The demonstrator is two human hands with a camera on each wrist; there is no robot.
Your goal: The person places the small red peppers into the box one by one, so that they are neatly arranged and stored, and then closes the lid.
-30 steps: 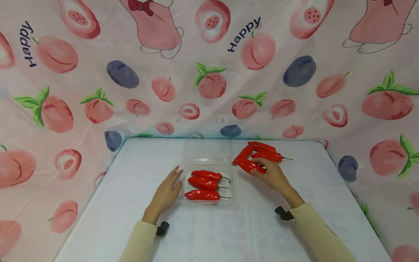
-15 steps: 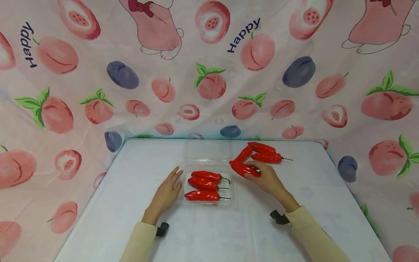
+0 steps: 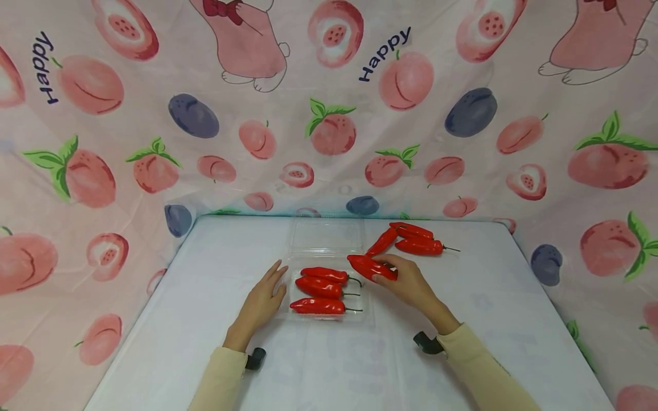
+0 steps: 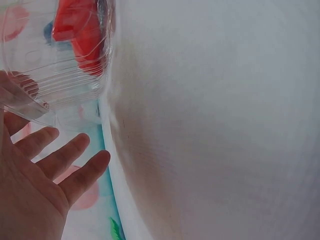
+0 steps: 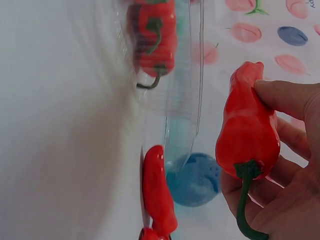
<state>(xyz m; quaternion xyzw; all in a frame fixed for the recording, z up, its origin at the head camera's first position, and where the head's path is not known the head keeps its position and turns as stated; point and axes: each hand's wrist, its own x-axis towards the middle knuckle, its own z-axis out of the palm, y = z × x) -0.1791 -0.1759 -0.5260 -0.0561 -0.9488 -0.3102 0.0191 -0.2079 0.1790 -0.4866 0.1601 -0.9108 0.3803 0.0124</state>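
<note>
My right hand [image 3: 408, 281] grips a red chili pepper [image 3: 371, 267] between thumb and fingers, held above the table beside the box's right edge. In the right wrist view, that pepper's green stem hangs down toward the palm. A clear plastic box [image 3: 329, 261] lies with its lid folded back; three red peppers [image 3: 319, 287] lie side by side inside, stems to the right. My left hand [image 3: 261, 299] rests at the box's left side. Its fingers [image 4: 65, 159] are spread and straight in the left wrist view, with the thumb against the clear plastic wall.
Three more red peppers [image 3: 420, 246] lie loosely together on the table, right of the raised lid [image 3: 327, 235]. A white cloth covers the table [image 3: 205, 274]. Behind it hangs a pink fruit-print curtain [image 3: 288, 103].
My right hand has carried the pepper left and slightly toward me, away from the loose peppers to the box's edge. The left hand and the box have stayed put.
</note>
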